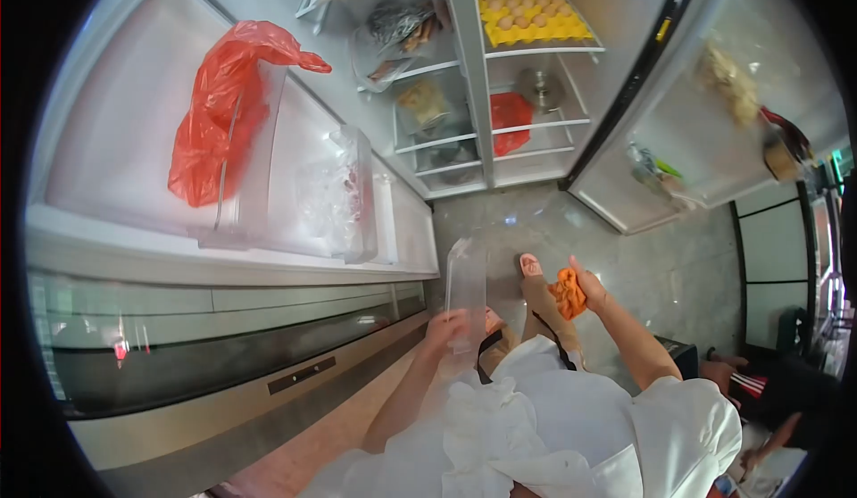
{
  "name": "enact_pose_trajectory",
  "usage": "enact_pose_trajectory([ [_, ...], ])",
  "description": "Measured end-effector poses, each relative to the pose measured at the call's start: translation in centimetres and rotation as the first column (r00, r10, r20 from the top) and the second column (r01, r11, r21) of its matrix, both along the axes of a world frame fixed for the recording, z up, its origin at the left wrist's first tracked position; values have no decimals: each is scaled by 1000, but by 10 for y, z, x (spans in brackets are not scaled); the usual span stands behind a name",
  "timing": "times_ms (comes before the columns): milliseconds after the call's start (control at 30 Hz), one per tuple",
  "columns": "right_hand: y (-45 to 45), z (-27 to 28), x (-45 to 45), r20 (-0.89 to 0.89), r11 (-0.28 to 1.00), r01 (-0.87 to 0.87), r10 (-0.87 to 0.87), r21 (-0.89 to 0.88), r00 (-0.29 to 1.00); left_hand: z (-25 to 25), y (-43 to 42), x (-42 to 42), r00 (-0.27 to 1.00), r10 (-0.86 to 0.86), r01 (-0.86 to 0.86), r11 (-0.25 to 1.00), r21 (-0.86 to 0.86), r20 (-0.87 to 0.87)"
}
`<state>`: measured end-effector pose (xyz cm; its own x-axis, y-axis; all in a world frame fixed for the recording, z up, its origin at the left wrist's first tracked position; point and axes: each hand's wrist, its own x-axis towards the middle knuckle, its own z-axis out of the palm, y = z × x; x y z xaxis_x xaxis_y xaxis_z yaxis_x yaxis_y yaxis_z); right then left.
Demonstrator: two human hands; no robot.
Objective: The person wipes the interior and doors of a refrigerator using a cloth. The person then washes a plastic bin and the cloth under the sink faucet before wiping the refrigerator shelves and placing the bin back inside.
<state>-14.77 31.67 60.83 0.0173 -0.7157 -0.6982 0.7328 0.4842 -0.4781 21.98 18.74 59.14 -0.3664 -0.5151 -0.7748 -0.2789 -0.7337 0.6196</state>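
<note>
My left hand (445, 328) is closed on a long clear plastic bin (466, 284), which is held upright over the floor beside the left fridge door. An orange cloth (568, 294) is bunched up in my right hand (587, 284), above the floor and near my knee. Both fridge doors stand open in front of me. On the left door (116, 132), a red plastic bag (219, 114) hangs over a shelf, and a clear door bin (353, 195) holds crumpled clear plastic.
Yellow trays of eggs (534, 14) sit on an upper right shelf, above a metal lid (541, 89) and a red bag (511, 123). Bagged food (423, 105) lies on the left shelves. The right door (696, 114) holds several items. A person in dark clothes (777, 400) is at the lower right.
</note>
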Motion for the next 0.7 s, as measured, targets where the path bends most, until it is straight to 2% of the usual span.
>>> enact_pose_trajectory([
  [67,14,30,19,-112,998,39,-32,58,993,19,1,-25,996,-71,69,997,-40,-55],
  [100,18,21,21,-190,996,-84,87,24,978,28,2,-38,987,-136,129,988,-83,-88],
  [133,18,29,24,-202,996,-91,94,23,975,37,5,-51,987,-128,120,989,-87,-99],
  [200,6,41,38,-107,968,-251,249,-6,963,53,12,-76,963,-178,150,978,-147,-203],
  [233,0,40,40,-114,965,-264,260,-15,959,54,15,-86,964,-168,136,978,-158,-206],
  [300,-9,35,42,5,944,-319,321,-81,947,54,25,-102,961,-146,93,970,-223,-235],
  [333,-7,48,43,-3,935,-345,346,-86,938,56,33,-105,963,-122,66,971,-231,-239],
  [400,-12,77,39,100,891,-356,397,-282,913,63,37,-111,974,-214,217,789,-575,74],
  [433,-17,83,35,87,869,-398,439,-294,894,72,38,-116,983,-168,177,788,-589,71],
  [500,-10,86,25,-41,815,-544,548,-201,836,81,51,-126,961,-214,277,682,-677,177],
  [533,-7,82,19,-44,792,-575,579,-206,814,78,55,-131,968,-176,251,688,-681,179],
  [600,5,70,7,-76,812,-562,558,-158,827,69,62,-138,945,-318,306,777,-550,77],
  [633,16,62,-3,-76,795,-584,580,-163,811,63,63,-138,953,-291,286,783,-552,81],
  [700,38,48,-20,-18,847,-508,512,-159,859,55,53,-135,996,79,-31,739,-673,41],
])
